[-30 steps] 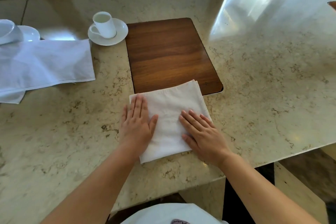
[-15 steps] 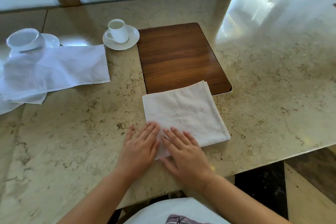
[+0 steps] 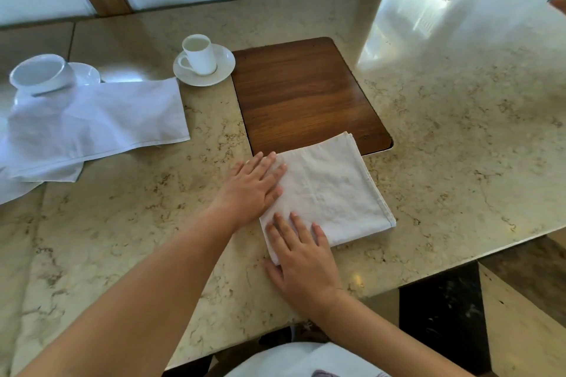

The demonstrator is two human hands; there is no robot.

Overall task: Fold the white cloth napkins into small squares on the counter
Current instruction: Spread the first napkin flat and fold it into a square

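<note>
A white cloth napkin [image 3: 330,190], folded into a square, lies flat on the marble counter [image 3: 459,162], its far corner overlapping a dark wooden board [image 3: 303,92]. My left hand [image 3: 254,187] presses flat on the napkin's left edge with straight fingers. My right hand [image 3: 301,257] lies flat on the napkin's near left corner, fingers spread. A pile of loosely folded white napkins [image 3: 92,125] lies at the left of the counter.
A small white cup on a saucer [image 3: 202,60] stands left of the board. Another white cup [image 3: 41,73] with its saucer sits at the far left behind the napkin pile. The counter's front edge runs close under my right wrist.
My left hand slid up from the near corner along the napkin's left edge. My right hand stayed at the near corner. The napkin stays flat.
</note>
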